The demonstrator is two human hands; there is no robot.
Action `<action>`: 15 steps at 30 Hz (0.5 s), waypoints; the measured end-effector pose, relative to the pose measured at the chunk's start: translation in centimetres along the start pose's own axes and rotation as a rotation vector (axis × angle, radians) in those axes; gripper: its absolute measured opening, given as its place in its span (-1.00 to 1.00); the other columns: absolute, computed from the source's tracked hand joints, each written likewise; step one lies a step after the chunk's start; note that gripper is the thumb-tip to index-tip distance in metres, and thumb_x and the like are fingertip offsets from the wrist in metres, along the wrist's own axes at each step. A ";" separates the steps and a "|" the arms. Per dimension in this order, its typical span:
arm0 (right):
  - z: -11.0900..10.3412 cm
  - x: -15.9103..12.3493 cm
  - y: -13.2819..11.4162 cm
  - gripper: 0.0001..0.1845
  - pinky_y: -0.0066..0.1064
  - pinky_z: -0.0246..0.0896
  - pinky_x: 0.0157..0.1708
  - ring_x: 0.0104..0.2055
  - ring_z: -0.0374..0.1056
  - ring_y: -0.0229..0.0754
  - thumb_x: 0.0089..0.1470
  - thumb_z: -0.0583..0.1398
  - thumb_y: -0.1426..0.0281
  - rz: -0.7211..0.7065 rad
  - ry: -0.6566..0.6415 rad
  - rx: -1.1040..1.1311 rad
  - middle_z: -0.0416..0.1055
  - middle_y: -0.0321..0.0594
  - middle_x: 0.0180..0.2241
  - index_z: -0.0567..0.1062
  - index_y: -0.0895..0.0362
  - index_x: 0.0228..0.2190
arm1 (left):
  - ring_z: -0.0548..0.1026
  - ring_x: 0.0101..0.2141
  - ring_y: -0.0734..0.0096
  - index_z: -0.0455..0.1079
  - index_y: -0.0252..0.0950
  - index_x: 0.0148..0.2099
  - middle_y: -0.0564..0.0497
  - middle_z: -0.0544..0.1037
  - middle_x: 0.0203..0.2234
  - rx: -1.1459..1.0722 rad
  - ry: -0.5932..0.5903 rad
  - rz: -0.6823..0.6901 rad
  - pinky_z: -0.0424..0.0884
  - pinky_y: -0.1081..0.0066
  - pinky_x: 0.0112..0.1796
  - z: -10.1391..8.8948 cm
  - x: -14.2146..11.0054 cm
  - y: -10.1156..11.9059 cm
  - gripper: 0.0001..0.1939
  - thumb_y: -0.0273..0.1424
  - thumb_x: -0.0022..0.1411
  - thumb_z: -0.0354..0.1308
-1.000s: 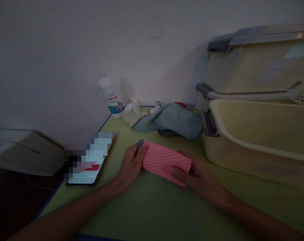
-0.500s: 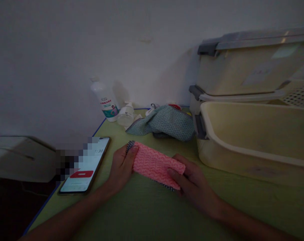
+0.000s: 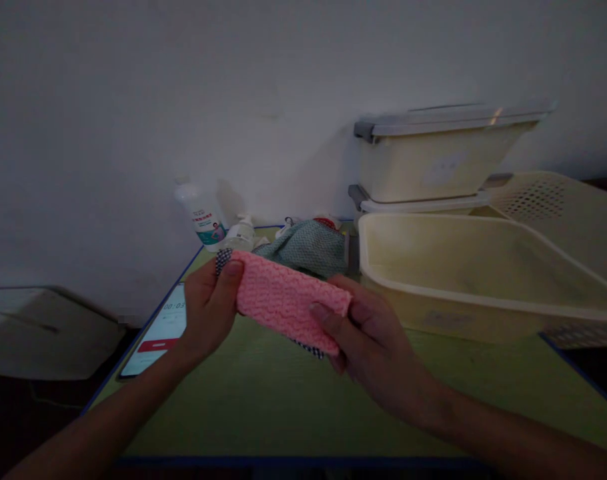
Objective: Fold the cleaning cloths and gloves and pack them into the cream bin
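Note:
A folded pink cloth with a textured weave and black-and-white checked edging is stretched between my two hands above the table. My left hand grips its left end, thumb on top beside a checked corner. At the other end, my right hand pinches the cloth with the thumb on top and the fingers underneath. Behind it lies a crumpled grey-green cloth. The phone, showing a timer, rests on the table and is partly covered by my left hand.
On the right stands an open cream bin, with lidded storage boxes stacked behind it and a perforated basket beside them. A white bottle and a clear pump bottle stand at the back left of the green table.
The camera view has shifted, showing more of the table's front and right edges. Both hands and the pink cloth appear higher and further left, larger in view. My left hand now overlaps the phone.

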State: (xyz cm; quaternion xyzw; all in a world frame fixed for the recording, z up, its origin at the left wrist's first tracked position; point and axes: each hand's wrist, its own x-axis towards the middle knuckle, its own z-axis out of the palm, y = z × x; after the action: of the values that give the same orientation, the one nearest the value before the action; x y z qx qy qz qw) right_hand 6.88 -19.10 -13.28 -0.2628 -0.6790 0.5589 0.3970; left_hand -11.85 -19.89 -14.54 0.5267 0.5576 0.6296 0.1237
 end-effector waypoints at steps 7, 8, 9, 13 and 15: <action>-6.0 -0.4 -5.7 -0.77 -0.64 -0.01 -0.80 -0.78 0.12 -0.45 0.11 0.11 0.30 -0.089 0.001 -0.155 0.26 -0.48 -0.73 0.22 0.09 -0.53 | 0.12 -0.88 0.62 0.27 -0.26 -0.57 0.18 0.25 -0.87 -0.170 -0.255 -0.061 -0.01 0.60 -0.87 2.8 1.7 6.2 -0.66 -0.13 0.08 0.14; -7.2 -0.5 -6.1 -0.77 -0.63 0.02 -0.80 -0.78 0.15 -0.44 0.10 0.12 0.29 -0.098 0.026 -0.201 0.27 -0.47 -0.73 0.22 0.09 -0.53 | 0.13 -0.89 0.62 0.28 -0.26 -0.56 0.17 0.27 -0.87 -0.186 -0.327 -0.081 -0.01 0.61 -0.87 3.7 2.0 6.9 -0.67 -0.15 0.07 0.15; -8.3 -0.7 -6.4 -0.76 -0.62 0.05 -0.78 -0.77 0.17 -0.43 0.09 0.13 0.29 -0.099 0.045 -0.249 0.28 -0.47 -0.73 0.23 0.09 -0.53 | 0.16 -0.88 0.61 0.30 -0.27 -0.56 0.16 0.29 -0.86 -0.195 -0.402 -0.104 0.03 0.61 -0.86 4.6 2.3 7.4 -0.70 -0.18 0.06 0.16; -12.7 -1.2 -7.4 -0.75 -0.58 0.11 -0.69 -0.68 0.23 -0.40 0.08 0.13 0.28 -0.080 0.095 -0.462 0.30 -0.42 -0.71 0.29 0.11 -0.56 | 0.38 -0.71 0.54 0.36 -0.34 -0.55 0.12 0.38 -0.75 -0.183 -0.561 -0.244 0.29 0.59 -0.68 8.2 3.2 9.4 -0.86 -0.46 0.02 0.21; -14.7 -1.3 -7.6 -0.75 -0.58 0.04 -0.68 -0.64 0.18 -0.42 0.05 0.14 0.29 -0.083 0.109 -0.546 0.28 -0.41 -0.68 0.33 0.13 -0.58 | 0.44 -0.62 0.51 0.40 -0.35 -0.54 0.12 0.41 -0.69 -0.181 -0.599 -0.281 0.36 0.57 -0.59 9.7 3.7 10.2 -0.89 -0.55 -0.01 0.21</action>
State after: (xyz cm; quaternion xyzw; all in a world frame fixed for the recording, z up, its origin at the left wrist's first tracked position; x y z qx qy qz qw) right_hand 20.44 -13.85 -5.35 -0.3617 -0.7923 0.3232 0.3702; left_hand -1.21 -15.09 -5.85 0.5931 0.5057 0.4706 0.4136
